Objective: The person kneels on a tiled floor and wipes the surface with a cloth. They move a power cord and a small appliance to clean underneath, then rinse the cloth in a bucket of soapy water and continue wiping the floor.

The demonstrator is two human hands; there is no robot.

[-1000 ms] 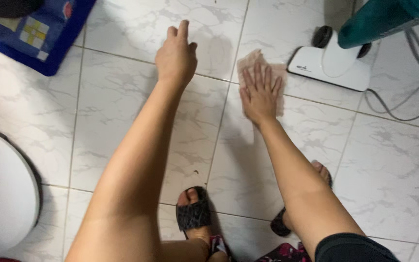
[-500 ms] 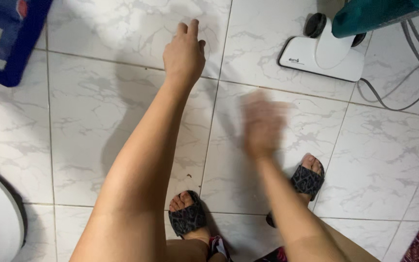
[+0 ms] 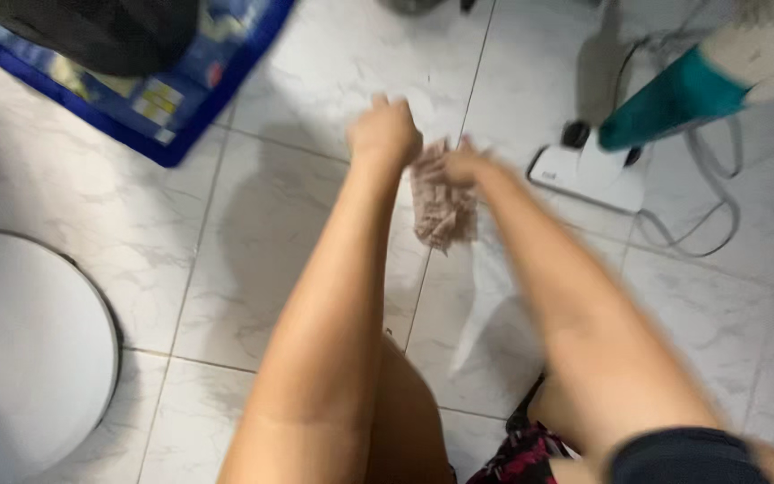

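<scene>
A crumpled beige cloth hangs in the air above the white marble-tiled floor. My right hand grips its top edge, fingers closed on it. My left hand is right beside it at the cloth's upper left corner, fingers curled and seemingly on the cloth as well. The view is blurred by motion, so the exact grip of the left hand is unclear. My knee shows below my arms.
A white and teal floor-cleaning machine with a grey cable stands at the right. A blue mat lies at the upper left under a dark object. A round white object sits at the left edge.
My right hand wiped the floor with the cloth, then lifted it off the tiles. Both hands have come together at the cloth, and the camera has pulled back.
</scene>
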